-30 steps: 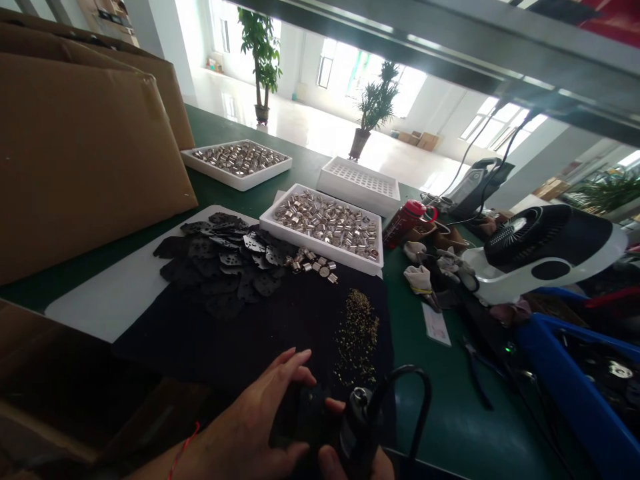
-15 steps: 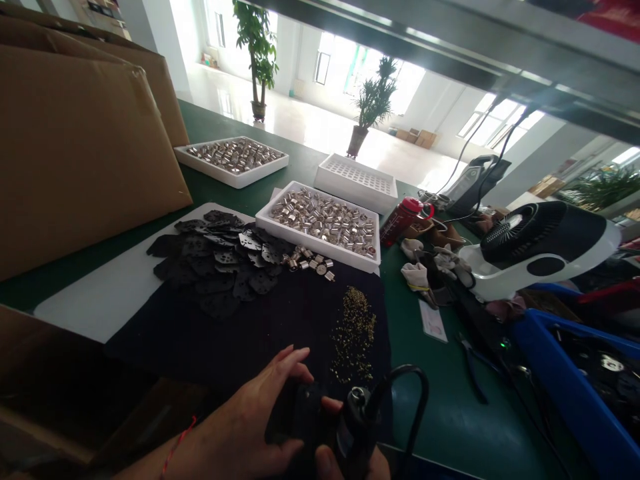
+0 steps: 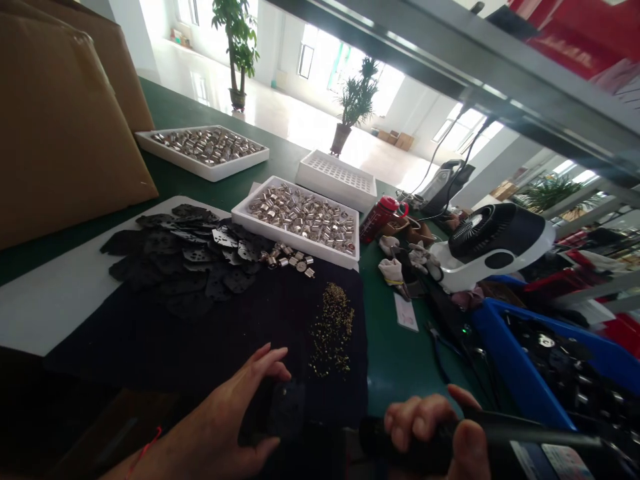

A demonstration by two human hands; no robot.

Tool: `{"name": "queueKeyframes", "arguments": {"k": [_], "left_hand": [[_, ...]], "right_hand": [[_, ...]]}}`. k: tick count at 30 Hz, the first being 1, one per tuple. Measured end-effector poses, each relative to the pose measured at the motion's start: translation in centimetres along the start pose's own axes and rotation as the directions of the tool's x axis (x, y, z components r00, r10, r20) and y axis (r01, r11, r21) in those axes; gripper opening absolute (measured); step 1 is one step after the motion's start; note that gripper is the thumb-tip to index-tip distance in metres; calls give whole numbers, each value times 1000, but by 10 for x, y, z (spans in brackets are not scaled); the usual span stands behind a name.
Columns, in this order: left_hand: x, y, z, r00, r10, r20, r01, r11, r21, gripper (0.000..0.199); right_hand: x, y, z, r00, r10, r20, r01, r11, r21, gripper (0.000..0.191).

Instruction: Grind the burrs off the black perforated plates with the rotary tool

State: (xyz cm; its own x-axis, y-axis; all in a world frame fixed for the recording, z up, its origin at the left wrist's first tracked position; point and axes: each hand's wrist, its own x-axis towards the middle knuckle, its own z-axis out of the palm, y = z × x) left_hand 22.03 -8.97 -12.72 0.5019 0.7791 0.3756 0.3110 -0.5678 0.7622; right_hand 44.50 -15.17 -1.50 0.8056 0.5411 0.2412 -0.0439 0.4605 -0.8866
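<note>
Black perforated plate (image 3: pixel 287 410) on dark cloth (image 3: pixel 150 340), best kept flat and steady, between the spread fingers of the left grip (image 3: pixel 235 407), with the right grip (image 3: pixel 430 430) closed firmly around a black corded handheld tool (image 3: pixel 380 437) just apart from it.

The head-worn camera looks forward and down — close above the hands (image 3: pixel 240 407) and across the green workbench (image 3: pixel 380 347).

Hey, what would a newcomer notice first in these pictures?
The white tray of shiny silver metal parts stands out mid-bench, with a pile of black perforated plates to its left on the green bench. Nearest the camera, the right hand grips a black handheld tool, while the left hand touches a black plate.
</note>
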Motion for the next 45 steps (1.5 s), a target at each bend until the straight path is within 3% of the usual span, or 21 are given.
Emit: {"name": "queueKeyframes", "arguments": {"k": [3, 10, 23, 29, 34, 41, 45], "left_hand": [[1, 0, 1, 1000, 5, -19, -4, 1000, 6, 112], [13, 14, -13, 1000, 4, 25, -6, 997, 75, 107], [16, 19, -16, 999, 10, 31, -13, 994, 107, 104], [7, 6, -2, 1000, 3, -13, -3, 999, 39, 105], [-1, -4, 9, 1000, -16, -9, 16, 1000, -17, 109], [10, 10, -8, 991, -6, 132, 13, 998, -58, 115], [11, 12, -10, 990, -9, 138, 20, 997, -76, 114]], "right_hand": [[10, 7, 21, 983, -101, -153, 107, 994, 29, 38], [14, 26, 38, 971, -103, -218, 111, 994, 23, 33], [17, 34, 41, 972, -105, -212, 107, 994, 1, 28], [18, 32, 42, 970, -96, -225, 103, 994, 20, 30], [9, 20, 47, 980, -103, -167, 113, 992, 48, 34], [-14, 12, 65, 995, -98, 32, 93, 985, 147, 32], [-21, 18, 71, 988, -120, 101, 105, 984, 143, 30]]}}
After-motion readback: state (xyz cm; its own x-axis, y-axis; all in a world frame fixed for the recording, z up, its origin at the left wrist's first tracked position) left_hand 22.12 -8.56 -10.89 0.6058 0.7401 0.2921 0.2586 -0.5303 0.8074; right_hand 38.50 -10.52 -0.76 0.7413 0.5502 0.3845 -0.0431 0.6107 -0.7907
